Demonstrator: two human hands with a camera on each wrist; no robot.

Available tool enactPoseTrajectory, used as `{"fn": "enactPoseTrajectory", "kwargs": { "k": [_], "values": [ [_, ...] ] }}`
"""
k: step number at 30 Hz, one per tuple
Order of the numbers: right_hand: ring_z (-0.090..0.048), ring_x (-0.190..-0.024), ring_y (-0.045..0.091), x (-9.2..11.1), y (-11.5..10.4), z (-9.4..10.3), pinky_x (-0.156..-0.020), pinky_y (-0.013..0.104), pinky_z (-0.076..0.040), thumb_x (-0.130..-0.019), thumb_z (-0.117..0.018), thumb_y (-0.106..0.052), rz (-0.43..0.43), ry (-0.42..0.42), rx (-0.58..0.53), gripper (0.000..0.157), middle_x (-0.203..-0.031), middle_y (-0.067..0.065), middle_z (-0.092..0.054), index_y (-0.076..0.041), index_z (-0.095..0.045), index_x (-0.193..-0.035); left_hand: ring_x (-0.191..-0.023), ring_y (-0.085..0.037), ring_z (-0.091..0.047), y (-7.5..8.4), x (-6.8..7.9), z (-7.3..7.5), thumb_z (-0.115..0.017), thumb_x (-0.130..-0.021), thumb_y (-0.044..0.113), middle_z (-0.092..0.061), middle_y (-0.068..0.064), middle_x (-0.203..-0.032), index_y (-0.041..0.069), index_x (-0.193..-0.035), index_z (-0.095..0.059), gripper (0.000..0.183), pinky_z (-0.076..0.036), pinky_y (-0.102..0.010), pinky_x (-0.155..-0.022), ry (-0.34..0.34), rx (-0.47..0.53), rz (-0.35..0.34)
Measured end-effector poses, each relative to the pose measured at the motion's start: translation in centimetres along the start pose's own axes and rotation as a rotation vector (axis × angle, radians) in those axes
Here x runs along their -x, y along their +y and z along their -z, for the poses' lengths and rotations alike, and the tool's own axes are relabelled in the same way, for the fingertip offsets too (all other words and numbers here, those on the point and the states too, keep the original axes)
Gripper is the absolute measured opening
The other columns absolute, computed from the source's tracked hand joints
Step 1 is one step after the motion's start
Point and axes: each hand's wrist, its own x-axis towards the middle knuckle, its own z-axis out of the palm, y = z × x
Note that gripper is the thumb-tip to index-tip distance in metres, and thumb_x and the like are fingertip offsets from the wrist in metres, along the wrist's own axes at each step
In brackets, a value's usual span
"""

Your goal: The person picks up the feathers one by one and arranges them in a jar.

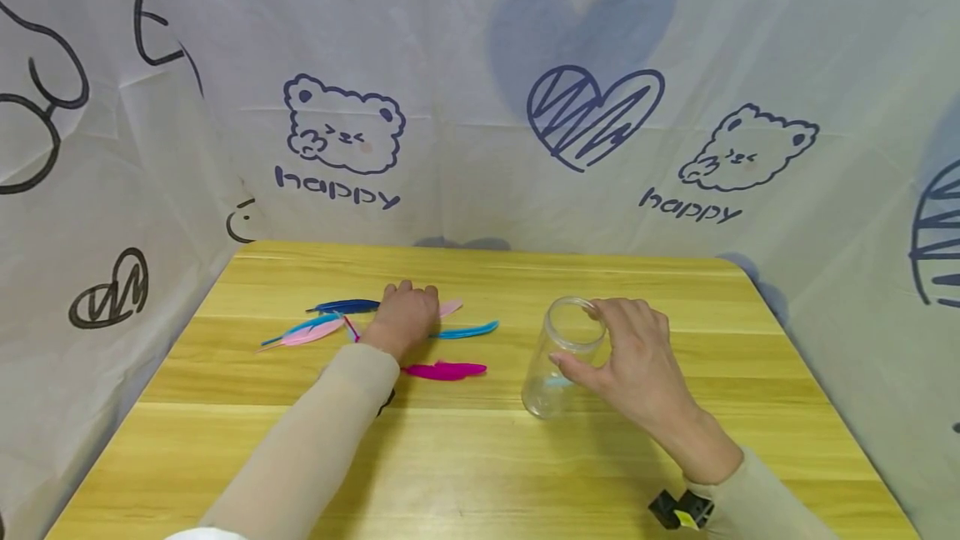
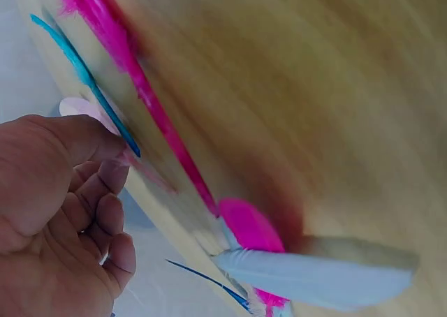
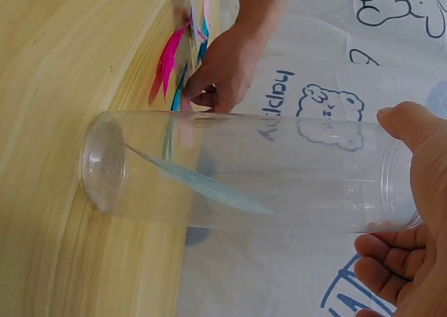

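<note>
My left hand (image 1: 407, 317) is lowered among several coloured feathers. In the left wrist view its thumb and forefinger pinch a light pink feather (image 2: 78, 108), close beside the quill end of a turquoise feather (image 2: 84, 71). My right hand (image 1: 637, 357) grips a clear jar (image 1: 537, 380) near its open rim, thumb on one side and fingers on the other. The jar stands on the table, tilted slightly, and a pale blue feather (image 3: 209, 186) leans inside it. Nearer me than the turquoise feather lies a magenta feather (image 1: 448, 371).
Left of my left hand lie a dark blue feather (image 1: 348, 306), another light pink feather (image 1: 311, 332) and a blue one (image 1: 300, 327). A whitish feather (image 2: 318, 276) overlaps magenta ones. The wooden table (image 1: 465, 465) meets a printed white cloth (image 1: 465, 90) behind and at the sides.
</note>
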Motion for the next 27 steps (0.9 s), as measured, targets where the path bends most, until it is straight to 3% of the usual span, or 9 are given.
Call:
{"fn": "enactPoseTrajectory", "kwargs": {
  "k": [9,19,27],
  "values": [
    [-0.060,-0.103,0.035,-0.07,0.04,-0.08,-0.091,0.055,-0.040,-0.074,-0.091,-0.044,0.017,0.009,0.002,0.065,-0.109,0.013,-0.068,-0.003,-0.064,-0.116,-0.104,-0.031,-0.055,-0.09,0.00,-0.06,-0.062,-0.105,0.010,-0.073,-0.009,-0.110,0.008,-0.118,-0.071,0.016,-0.046,-0.051,-0.099,0.044,-0.103,-0.019],
    [-0.061,-0.103,0.035,-0.13,0.00,-0.09,-0.092,0.055,-0.040,-0.074,-0.091,-0.044,0.016,0.006,-0.001,0.065,-0.109,0.013,-0.068,-0.003,-0.064,-0.116,-0.105,-0.030,-0.053,-0.08,0.25,-0.06,-0.063,-0.105,0.008,-0.072,-0.009,-0.109,0.009,-0.114,-0.071,0.013,-0.044,-0.052,-0.100,0.061,-0.151,-0.018],
    [-0.061,-0.104,0.036,-0.16,-0.01,-0.06,-0.092,0.056,-0.040,-0.074,-0.092,-0.044,0.010,0.002,-0.002,0.065,-0.110,0.013,-0.068,-0.003,-0.064,-0.117,-0.111,-0.034,-0.052,-0.35,0.28,-0.33,-0.058,-0.107,0.008,-0.068,-0.012,-0.116,0.007,-0.121,-0.069,0.018,-0.045,-0.055,-0.101,0.126,-0.168,-0.010]
  ]
}}
